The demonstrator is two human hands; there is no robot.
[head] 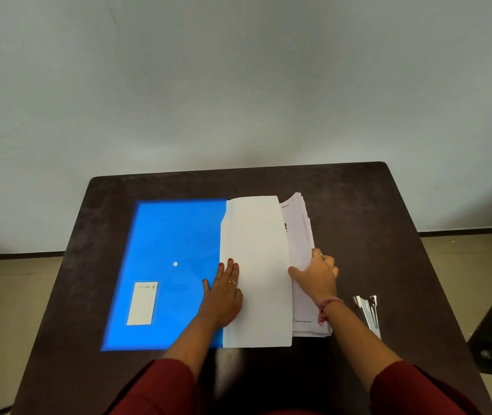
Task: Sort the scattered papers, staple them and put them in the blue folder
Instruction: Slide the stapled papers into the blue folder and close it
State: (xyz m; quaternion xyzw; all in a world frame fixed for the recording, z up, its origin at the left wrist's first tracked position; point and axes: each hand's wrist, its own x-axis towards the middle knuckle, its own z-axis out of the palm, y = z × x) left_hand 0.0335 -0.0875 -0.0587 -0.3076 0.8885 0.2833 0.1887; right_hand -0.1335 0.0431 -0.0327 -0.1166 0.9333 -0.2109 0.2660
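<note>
Papers (298, 235) were gathered mid-frame, gripped by the right hand (316, 274); the blue folder (173, 250) was pressed flat-fingered by the left hand (224, 292). Filing looked unfinished, tbh.

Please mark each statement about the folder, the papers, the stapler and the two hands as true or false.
1. The blue folder lies left of the papers. True.
2. The stapler lies on the folder. False: it lies on the table, right of the papers.
3. The left hand rests flat at the folder's edge. True.
4. The right hand holds the stapler. False: its fingers grip the papers.
</note>
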